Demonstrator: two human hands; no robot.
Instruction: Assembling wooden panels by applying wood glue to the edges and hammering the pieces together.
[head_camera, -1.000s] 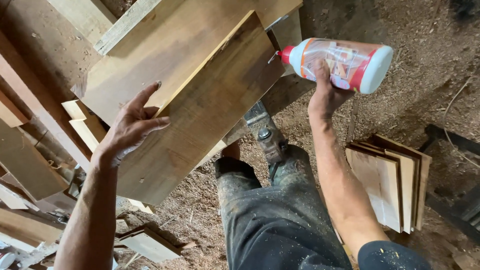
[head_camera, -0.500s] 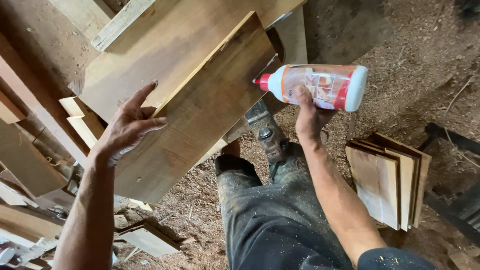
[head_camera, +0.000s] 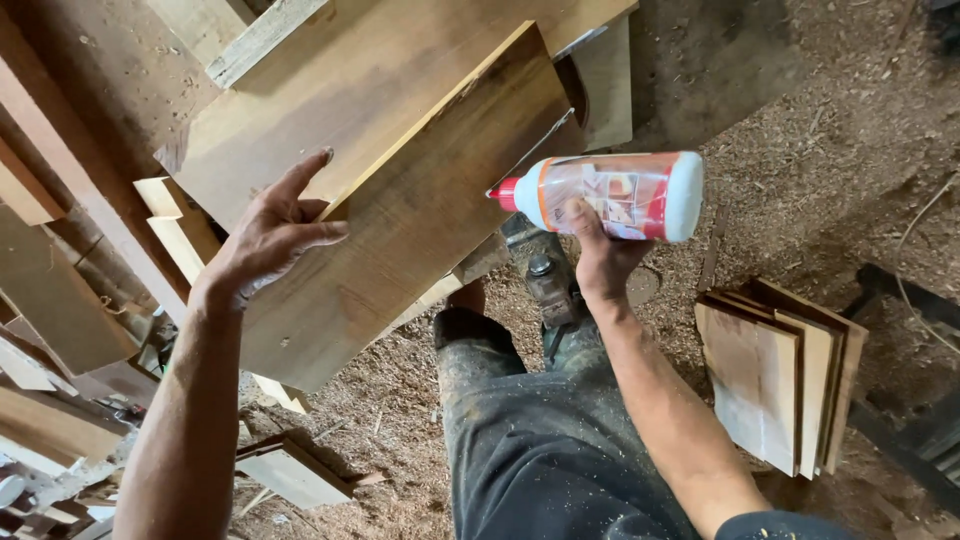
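Head camera is looking down on a dark wooden board (head_camera: 400, 215), which is lying tilted across a broader, paler plank (head_camera: 350, 80) and serves as the landmark for everything else. Left hand (head_camera: 270, 235) is resting on the board's left edge with fingers spread wide, the thumb pointing along the face and the palm pressing flat against the wood; it is gripping nothing. Right hand (head_camera: 598, 255) is sitting just beside the board's right end, its fingers wrapping from below around a glue bottle (head_camera: 610, 195). That bottle is lying nearly level, its white base pointing away from the board and its red nozzle (head_camera: 503, 192) aiming at the board's right edge; whether the tip is touching the wood or hanging just short of it, I cannot tell.

Below the board, the person's dusty dark trousers (head_camera: 540, 430) are filling the lower middle, and a grey metal clamp-like part (head_camera: 545, 275) is showing between the board's lower right corner and the right wrist. Sawdust (head_camera: 790, 160) is covering the ground to the board's right, where a stack of thin pale boards (head_camera: 775, 385) is sitting well apart from it. Left of the board, offcuts (head_camera: 60, 300) of timber are lying in a heap, and a small flat piece (head_camera: 295, 470) is lying below its lower left corner.
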